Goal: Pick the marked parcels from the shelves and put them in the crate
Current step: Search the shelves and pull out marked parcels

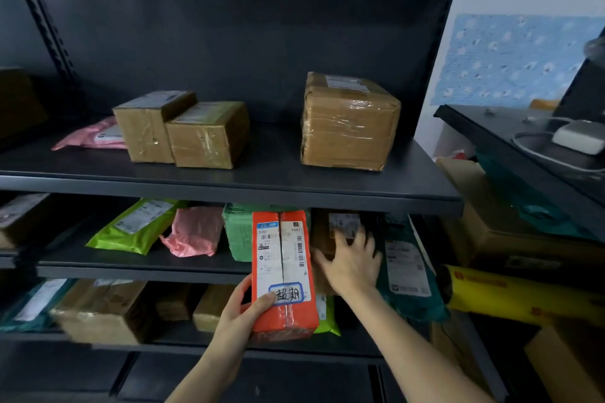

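Head view: left hand (241, 308) grips glossy orange parcel (283, 271), right hand (352, 264) touches carton (322, 233).

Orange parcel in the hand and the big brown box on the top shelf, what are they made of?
The orange parcel looks like smooth, glossy plastic wrap, since light glints on its lower end; its white label seems to be paper. The big brown box looks like matte cardboard bound in clear tape, which shows as wrinkled, shiny streaks.

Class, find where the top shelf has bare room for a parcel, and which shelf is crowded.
Top shelf: bare between the paired small boxes and the big taped box, also right of it. The middle shelf is crowded with bags.
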Available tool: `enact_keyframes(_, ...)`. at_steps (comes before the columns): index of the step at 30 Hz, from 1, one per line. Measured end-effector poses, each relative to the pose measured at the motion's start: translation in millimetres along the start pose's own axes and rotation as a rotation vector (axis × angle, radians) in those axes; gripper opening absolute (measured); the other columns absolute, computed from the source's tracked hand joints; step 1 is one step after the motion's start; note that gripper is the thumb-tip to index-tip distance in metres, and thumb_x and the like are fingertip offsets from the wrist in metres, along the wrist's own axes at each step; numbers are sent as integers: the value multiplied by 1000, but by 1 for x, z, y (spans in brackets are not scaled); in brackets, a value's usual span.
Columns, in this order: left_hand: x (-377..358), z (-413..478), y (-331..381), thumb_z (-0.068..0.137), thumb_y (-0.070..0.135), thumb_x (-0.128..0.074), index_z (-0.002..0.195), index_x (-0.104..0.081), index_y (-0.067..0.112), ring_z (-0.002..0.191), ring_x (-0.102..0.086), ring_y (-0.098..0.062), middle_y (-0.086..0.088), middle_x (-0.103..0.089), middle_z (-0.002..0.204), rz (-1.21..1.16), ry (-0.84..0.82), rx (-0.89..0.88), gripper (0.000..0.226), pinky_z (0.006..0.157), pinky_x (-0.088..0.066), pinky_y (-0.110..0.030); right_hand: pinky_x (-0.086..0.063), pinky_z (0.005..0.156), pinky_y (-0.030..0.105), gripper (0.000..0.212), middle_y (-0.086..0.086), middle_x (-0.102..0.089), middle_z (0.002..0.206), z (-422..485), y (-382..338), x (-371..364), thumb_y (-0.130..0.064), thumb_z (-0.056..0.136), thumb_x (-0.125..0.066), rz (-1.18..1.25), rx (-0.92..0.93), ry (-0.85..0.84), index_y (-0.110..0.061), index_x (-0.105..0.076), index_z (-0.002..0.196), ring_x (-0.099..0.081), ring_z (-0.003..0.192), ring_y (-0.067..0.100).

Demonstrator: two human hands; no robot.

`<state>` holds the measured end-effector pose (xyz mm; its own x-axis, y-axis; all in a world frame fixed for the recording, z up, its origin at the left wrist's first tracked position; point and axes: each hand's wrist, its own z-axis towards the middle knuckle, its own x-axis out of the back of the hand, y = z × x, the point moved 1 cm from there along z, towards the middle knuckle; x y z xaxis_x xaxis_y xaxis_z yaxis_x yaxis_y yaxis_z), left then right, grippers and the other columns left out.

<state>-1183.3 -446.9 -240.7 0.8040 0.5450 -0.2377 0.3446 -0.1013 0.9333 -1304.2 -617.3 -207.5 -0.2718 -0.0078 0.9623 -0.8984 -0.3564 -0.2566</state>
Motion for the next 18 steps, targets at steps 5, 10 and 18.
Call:
enact_keyframes(5, 8, -4, 6, 52, 42, -80, 132, -47, 24, 94, -71, -27, -6, -74, 106, 15, 19, -17, 88, 79, -57, -43, -40, 97, 49, 80, 19, -21, 149, 3, -8, -4, -76, 75, -45, -23, -93, -61, -30, -31, 139, -34, 128, 41)
enact_keyframes(10, 11, -7, 9, 54, 41, -78, 134, -45, 24, 94, -71, -27, -7, -72, 109, 20, 24, -18, 88, 77, -57, -42, -42, 91, 42, 75, 18, -35, 140, -7, 3, 7, -66, 70, -60, -50, -11, 102, -26, -45, 131, -43, 115, 38)
enact_keyframes(18, 12, -6, 5, 59, 38, -75, 131, -45, 28, 94, -71, -28, -8, -71, 109, 6, 20, -14, 78, 75, -57, -43, -20, 112, 51, 51, 18, -13, 154, -23, -3, -11, -24, 81, -69, -244, 311, 124, -22, -52, 130, -16, 138, 40)
